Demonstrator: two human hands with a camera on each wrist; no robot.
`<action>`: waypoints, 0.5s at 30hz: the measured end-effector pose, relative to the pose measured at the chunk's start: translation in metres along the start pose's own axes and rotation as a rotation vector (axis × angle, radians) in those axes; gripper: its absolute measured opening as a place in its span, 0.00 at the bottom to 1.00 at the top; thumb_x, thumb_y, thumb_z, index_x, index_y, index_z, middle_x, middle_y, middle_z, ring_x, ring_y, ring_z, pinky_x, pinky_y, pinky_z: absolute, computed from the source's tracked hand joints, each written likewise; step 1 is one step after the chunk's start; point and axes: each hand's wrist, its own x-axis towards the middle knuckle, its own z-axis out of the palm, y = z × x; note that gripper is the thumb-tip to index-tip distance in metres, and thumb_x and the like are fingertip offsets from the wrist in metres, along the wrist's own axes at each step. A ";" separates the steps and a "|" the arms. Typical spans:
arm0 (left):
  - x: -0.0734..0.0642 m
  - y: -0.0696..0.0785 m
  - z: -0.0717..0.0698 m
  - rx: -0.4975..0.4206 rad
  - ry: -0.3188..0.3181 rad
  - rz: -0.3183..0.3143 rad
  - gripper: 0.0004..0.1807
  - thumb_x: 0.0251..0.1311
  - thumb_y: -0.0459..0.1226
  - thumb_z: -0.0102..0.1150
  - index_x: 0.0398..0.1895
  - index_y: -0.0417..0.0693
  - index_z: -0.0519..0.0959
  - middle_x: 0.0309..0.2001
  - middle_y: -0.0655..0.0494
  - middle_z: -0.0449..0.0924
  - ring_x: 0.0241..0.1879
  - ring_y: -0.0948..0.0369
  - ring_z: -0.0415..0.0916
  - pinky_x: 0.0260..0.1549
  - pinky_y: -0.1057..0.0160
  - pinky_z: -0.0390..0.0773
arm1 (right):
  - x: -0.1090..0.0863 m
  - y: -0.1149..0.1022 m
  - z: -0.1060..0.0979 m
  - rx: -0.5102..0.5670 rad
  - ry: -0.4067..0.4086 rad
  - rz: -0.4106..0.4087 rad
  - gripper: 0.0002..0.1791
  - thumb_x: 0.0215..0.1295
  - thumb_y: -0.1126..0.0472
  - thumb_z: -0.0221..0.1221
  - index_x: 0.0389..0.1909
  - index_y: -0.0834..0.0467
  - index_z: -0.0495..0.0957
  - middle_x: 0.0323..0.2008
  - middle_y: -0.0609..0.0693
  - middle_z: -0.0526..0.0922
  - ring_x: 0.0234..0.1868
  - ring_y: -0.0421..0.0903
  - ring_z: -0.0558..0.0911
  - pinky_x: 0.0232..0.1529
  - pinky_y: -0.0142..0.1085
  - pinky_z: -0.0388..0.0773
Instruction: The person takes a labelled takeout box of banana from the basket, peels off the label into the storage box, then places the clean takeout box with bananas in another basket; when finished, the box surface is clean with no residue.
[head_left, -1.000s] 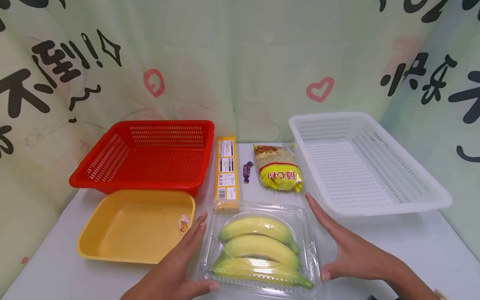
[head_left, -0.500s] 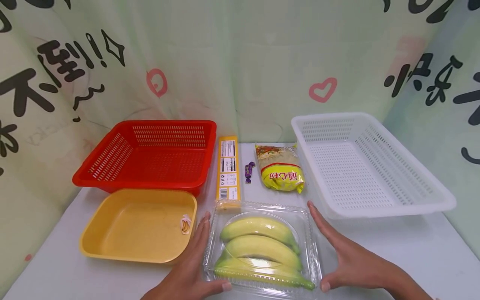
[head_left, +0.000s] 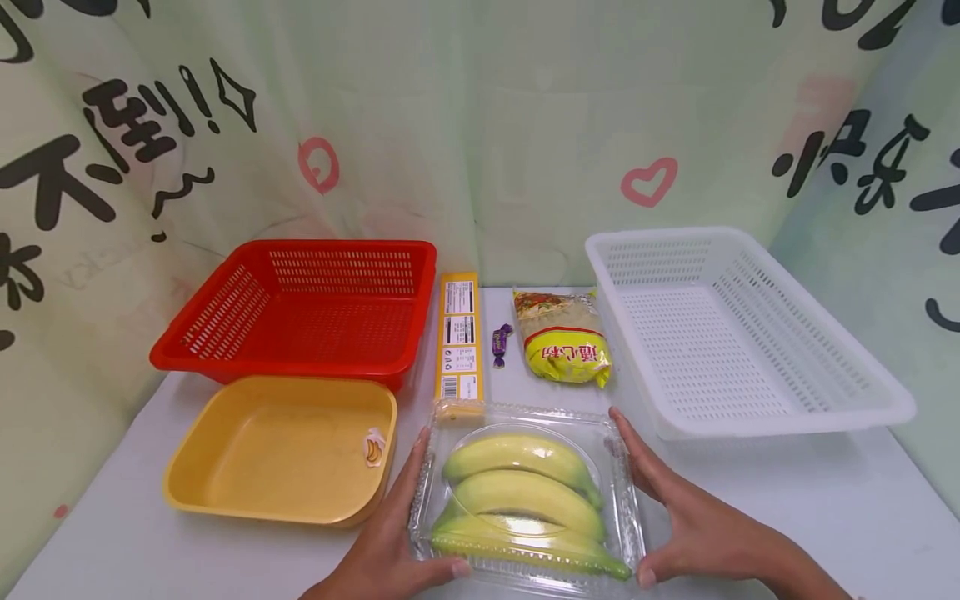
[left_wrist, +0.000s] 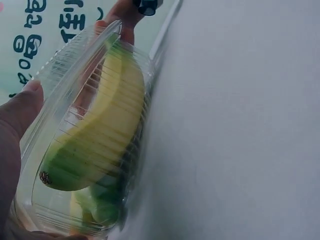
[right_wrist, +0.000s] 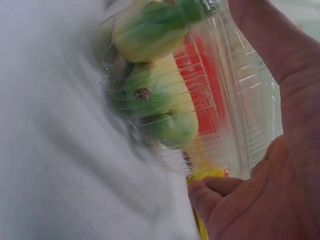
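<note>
A clear plastic clamshell box [head_left: 618, 467] holding several yellow-green bananas [head_left: 517, 492] sits near the front of the table, its lid down. At its left side is my left hand [head_left: 390, 533], fingers fairly straight along the edge and thumb by the front corner. My right hand [head_left: 697, 525] spans the right side: fingertips touch the rear corner, while the thumb lies at the front corner. The right wrist view has the right thumb [right_wrist: 280, 45] beside the rim and the other fingers at the box's far end. In the left wrist view, the left thumb [left_wrist: 22, 110] is near the lid edge.
Left of the box stands a yellow tub [head_left: 270, 450] with a banana sticker, and behind it a red basket [head_left: 330, 333]. A yellow-and-white carton [head_left: 460, 342], a purple wrapped candy [head_left: 501, 346] and a yellow food packet [head_left: 566, 342] lie behind. At right is a white basket [head_left: 712, 358].
Both hands have come inward against the sides of the box, the left moving right and the right closing in at the corner. The box itself has hardly moved, and the head view has shifted slightly.
</note>
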 end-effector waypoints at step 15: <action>-0.005 0.012 -0.006 -0.038 0.049 -0.029 0.69 0.41 0.44 0.80 0.78 0.66 0.37 0.77 0.58 0.43 0.74 0.58 0.43 0.65 0.75 0.47 | 0.014 -0.006 -0.003 0.031 0.007 -0.106 0.72 0.45 0.42 0.73 0.77 0.53 0.30 0.77 0.53 0.32 0.73 0.47 0.51 0.64 0.28 0.59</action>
